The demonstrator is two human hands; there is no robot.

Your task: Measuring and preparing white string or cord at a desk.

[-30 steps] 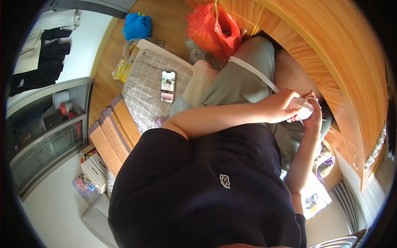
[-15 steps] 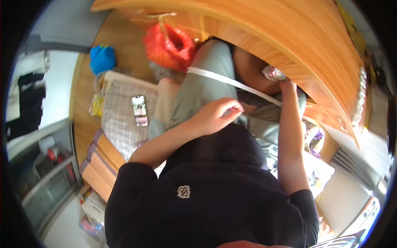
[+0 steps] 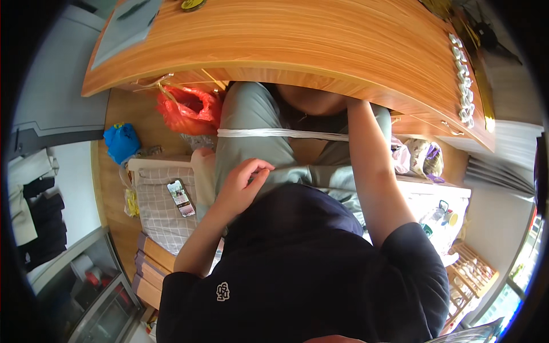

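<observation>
Over my lap, my left hand [image 3: 243, 186] has its fingers curled in and its thumb tip close to the index fingertip. Nothing shows between them. My right forearm [image 3: 372, 151] reaches under the front edge of the wooden desk [image 3: 274, 40]. The desk hides my right hand and anything it may hold. A white band [image 3: 286, 134] runs across both my thighs, in front of the desk. Between my knees, partly beneath the desk, is a brown rounded surface [image 3: 311, 100] that I cannot identify.
An open red plastic bag [image 3: 186, 117] hangs at the desk's left front. Further left are a blue bag [image 3: 121, 143] and a phone [image 3: 181, 198] on a checked cushion [image 3: 157, 208]. White coiled pieces [image 3: 464, 86] line the desk's right edge. Bags [image 3: 426, 159] sit at the right.
My right hand, earlier showing beside a crumpled white and red thing at the desk's edge, has gone under the desk; that thing is hidden too. The view has shifted, showing more desktop.
</observation>
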